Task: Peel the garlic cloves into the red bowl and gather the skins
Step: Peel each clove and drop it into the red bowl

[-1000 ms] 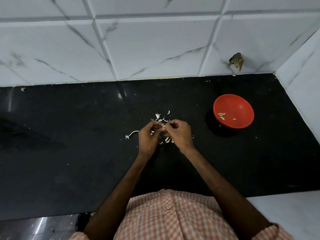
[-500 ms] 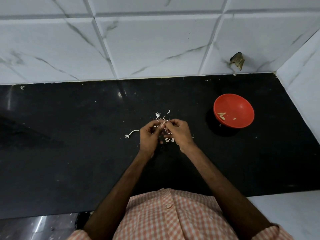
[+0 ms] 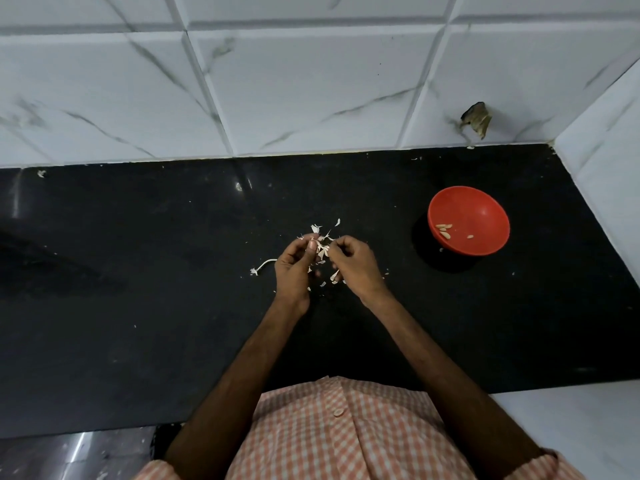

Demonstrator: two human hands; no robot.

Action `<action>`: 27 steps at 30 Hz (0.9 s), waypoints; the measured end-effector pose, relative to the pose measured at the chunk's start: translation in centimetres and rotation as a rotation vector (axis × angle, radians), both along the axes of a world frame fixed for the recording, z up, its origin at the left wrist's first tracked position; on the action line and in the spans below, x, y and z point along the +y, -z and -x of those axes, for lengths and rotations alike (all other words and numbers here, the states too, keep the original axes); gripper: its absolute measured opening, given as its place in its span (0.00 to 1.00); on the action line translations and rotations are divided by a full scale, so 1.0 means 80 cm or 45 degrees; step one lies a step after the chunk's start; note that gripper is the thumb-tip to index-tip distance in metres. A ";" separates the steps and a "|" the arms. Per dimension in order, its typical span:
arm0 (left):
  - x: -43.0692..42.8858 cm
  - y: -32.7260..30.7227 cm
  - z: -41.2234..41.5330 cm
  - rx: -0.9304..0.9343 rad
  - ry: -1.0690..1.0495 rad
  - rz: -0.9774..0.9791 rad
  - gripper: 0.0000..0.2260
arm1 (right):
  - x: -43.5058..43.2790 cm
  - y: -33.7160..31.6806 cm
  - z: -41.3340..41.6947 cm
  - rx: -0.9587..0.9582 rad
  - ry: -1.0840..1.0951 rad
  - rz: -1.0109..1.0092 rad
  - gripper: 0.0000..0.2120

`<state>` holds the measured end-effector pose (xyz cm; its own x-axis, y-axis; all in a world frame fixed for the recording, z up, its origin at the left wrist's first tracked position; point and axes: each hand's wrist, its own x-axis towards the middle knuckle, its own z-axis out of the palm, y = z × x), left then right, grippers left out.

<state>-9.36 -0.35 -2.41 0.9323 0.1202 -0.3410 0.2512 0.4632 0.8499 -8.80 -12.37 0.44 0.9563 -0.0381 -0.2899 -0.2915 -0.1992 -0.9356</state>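
Observation:
My left hand (image 3: 294,268) and my right hand (image 3: 353,266) are close together over the middle of the black counter (image 3: 138,271). The left fingers are curled around a small garlic clove (image 3: 312,244) held at the fingertips. The right hand's fingers are curled and pinch a bit of skin (image 3: 325,250) beside it. Loose white garlic skins (image 3: 323,233) lie scattered on the counter under and just beyond both hands. A red bowl (image 3: 485,209) sits to the right, holding several peeled cloves (image 3: 444,229).
A curved white garlic stem (image 3: 264,265) lies left of the hands. White marble tiles (image 3: 311,81) form the back wall, and a side wall (image 3: 609,161) closes the right end. A chipped hole (image 3: 476,117) shows in the tile above the bowl.
The hands have drawn slightly apart, and the right hand has pulled a little to the right from the clove. The bowl and the scattered skins stay put.

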 end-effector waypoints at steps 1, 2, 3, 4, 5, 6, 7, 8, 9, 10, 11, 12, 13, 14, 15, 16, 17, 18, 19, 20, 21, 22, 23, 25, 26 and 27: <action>-0.001 -0.001 0.000 0.001 -0.002 0.005 0.06 | 0.000 -0.001 0.000 0.002 -0.002 -0.011 0.06; -0.002 -0.001 0.000 0.006 -0.012 0.019 0.06 | 0.001 -0.001 -0.001 0.001 -0.007 -0.026 0.07; -0.001 -0.002 -0.001 0.014 -0.037 0.046 0.06 | 0.001 -0.002 -0.001 0.002 -0.004 -0.052 0.07; 0.000 -0.003 -0.003 0.023 -0.070 0.083 0.05 | 0.000 -0.002 -0.002 0.001 0.014 -0.088 0.08; 0.004 -0.002 -0.006 0.030 -0.102 0.110 0.05 | -0.001 -0.001 -0.003 -0.003 0.044 -0.129 0.10; 0.008 -0.001 -0.008 0.030 -0.125 0.116 0.05 | -0.004 0.002 -0.003 -0.010 0.077 -0.150 0.11; 0.010 0.000 -0.010 0.022 -0.134 0.101 0.05 | -0.007 0.003 -0.004 -0.022 0.107 -0.147 0.12; 0.011 0.001 -0.009 0.012 -0.128 0.077 0.05 | -0.009 0.005 -0.004 -0.036 0.126 -0.109 0.13; 0.011 0.001 -0.008 0.008 -0.116 0.049 0.05 | -0.012 0.007 -0.005 -0.050 0.129 -0.039 0.14; 0.010 0.001 -0.007 0.008 -0.104 0.022 0.05 | -0.014 0.009 -0.007 -0.069 0.115 0.069 0.16; 0.008 0.000 -0.006 0.009 -0.094 -0.003 0.05 | -0.015 0.011 -0.008 -0.091 0.087 0.197 0.17; 0.007 -0.003 -0.005 0.008 -0.085 -0.026 0.05 | -0.015 0.015 -0.009 -0.120 0.058 0.312 0.18; 0.006 -0.006 -0.004 0.005 -0.076 -0.051 0.05 | -0.014 0.016 -0.010 -0.151 0.031 0.385 0.17; 0.005 -0.007 -0.004 0.000 -0.067 -0.073 0.05 | -0.013 0.017 -0.011 -0.183 0.011 0.403 0.15; 0.005 -0.006 -0.005 -0.005 -0.057 -0.090 0.05 | -0.012 0.016 -0.011 -0.202 -0.003 0.377 0.13; 0.006 -0.006 -0.005 -0.015 -0.044 -0.104 0.05 | -0.011 0.014 -0.010 -0.203 -0.018 0.330 0.12; 0.006 -0.006 -0.004 -0.033 -0.029 -0.122 0.05 | -0.009 0.010 -0.009 -0.190 -0.047 0.278 0.12; 0.006 -0.007 -0.003 -0.050 -0.008 -0.145 0.05 | -0.007 0.007 -0.009 -0.185 -0.095 0.245 0.13; 0.006 -0.007 -0.002 -0.062 0.019 -0.180 0.06 | -0.005 0.005 -0.009 -0.196 -0.149 0.254 0.13; 0.006 -0.007 -0.002 -0.067 0.044 -0.212 0.07 | -0.004 0.007 -0.009 -0.231 -0.187 0.290 0.14; 0.005 -0.008 -0.002 -0.061 0.062 -0.237 0.08 | -0.004 0.007 -0.010 -0.270 -0.202 0.338 0.15; 0.004 -0.010 -0.002 -0.044 0.081 -0.245 0.07 | -0.004 0.012 -0.011 -0.301 -0.196 0.385 0.16; 0.003 -0.012 -0.001 -0.027 0.109 -0.243 0.07 | -0.006 0.015 -0.012 -0.316 -0.181 0.437 0.17; 0.002 -0.015 0.000 -0.009 0.184 -0.231 0.05 | -0.006 0.012 -0.014 -0.296 -0.150 0.481 0.16; 0.001 -0.016 0.001 -0.020 0.218 -0.235 0.04 | -0.006 0.010 -0.014 -0.260 -0.123 0.424 0.16; 0.001 -0.017 0.001 -0.053 0.241 -0.247 0.03 | -0.005 0.005 -0.013 -0.182 -0.080 0.301 0.17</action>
<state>-9.45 -0.30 -1.06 0.9572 0.0018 -0.2895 0.2807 0.2388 0.9296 -7.77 -12.78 0.01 0.9895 -0.0277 -0.1416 -0.1397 -0.4304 -0.8918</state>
